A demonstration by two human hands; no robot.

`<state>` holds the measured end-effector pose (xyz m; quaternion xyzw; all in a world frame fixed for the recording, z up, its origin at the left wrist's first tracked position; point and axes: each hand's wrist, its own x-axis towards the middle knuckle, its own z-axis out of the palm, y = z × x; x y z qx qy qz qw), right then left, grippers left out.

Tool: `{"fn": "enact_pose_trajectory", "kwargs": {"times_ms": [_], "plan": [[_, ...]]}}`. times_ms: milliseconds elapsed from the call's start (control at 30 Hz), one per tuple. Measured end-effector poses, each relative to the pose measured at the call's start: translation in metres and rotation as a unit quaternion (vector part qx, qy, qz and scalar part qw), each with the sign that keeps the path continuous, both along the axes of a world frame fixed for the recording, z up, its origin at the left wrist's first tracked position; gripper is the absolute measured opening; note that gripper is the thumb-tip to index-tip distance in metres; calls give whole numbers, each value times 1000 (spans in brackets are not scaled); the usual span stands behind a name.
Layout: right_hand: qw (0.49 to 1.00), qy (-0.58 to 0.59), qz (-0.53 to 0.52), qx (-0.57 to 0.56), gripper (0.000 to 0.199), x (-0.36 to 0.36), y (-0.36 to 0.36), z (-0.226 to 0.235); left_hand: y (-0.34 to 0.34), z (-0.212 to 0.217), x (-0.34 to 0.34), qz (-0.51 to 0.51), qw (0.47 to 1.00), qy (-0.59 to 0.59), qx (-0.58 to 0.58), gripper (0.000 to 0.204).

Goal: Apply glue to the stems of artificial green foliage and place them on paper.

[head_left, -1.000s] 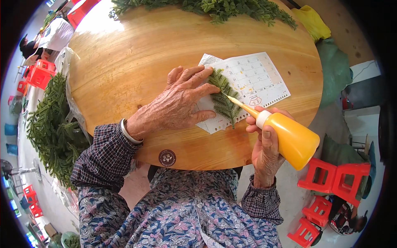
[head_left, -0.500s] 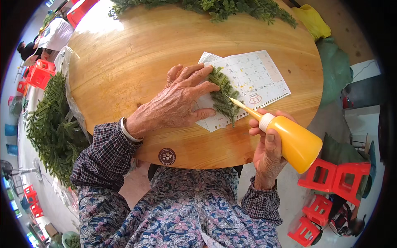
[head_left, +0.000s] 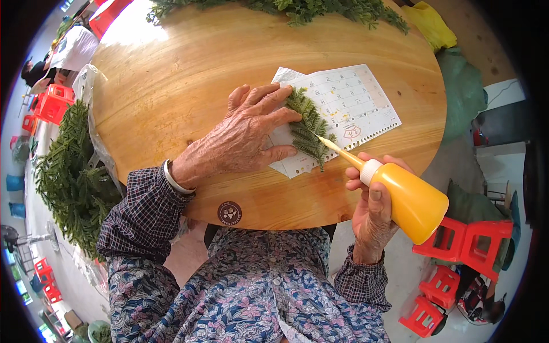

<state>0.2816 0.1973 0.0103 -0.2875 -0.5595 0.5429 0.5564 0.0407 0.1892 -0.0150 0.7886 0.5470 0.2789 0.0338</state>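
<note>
A green artificial fir sprig [head_left: 309, 127] lies on a white calendar sheet [head_left: 361, 94] on the wooden table. My left hand [head_left: 231, 132] is spread palm down, its fingertips resting along the sprig's left edge. Tilted in my right hand [head_left: 373, 216] is a yellow squeeze bottle [head_left: 416, 197] with a white collar and a long nozzle, the fingers wrapped round its upper end. The nozzle's pale tip points left at the middle of the sprig; whether it touches is hard to tell. A thin whitish streak shows on the needles there.
More green foliage [head_left: 286, 7] lies along the table's far edge. A large heap of fir sprigs [head_left: 74, 177] with clear plastic stands left of the table [head_left: 171, 80]. Red stools [head_left: 486, 243] stand at the right, and a yellow bag [head_left: 430, 26] sits at the far right.
The view has shifted slightly, so table and paper sit a little higher. The nozzle tip has moved slightly right along the sprig. Both hands keep nearly the same pose.
</note>
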Motion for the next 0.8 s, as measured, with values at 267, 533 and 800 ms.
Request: {"fn": "enact_pose_trajectory", "kwargs": {"times_ms": [267, 533, 800], "plan": [[999, 41, 1, -23, 47, 5, -4, 0, 1, -1, -1, 0, 1000, 2, 7, 46], [998, 46, -4, -37, 46, 4, -4, -1, -4, 9, 3, -12, 999, 0, 46, 45], [998, 40, -3, -38, 47, 4, -4, -1, -14, 7, 11, -88, 995, 11, 38, 41]]}}
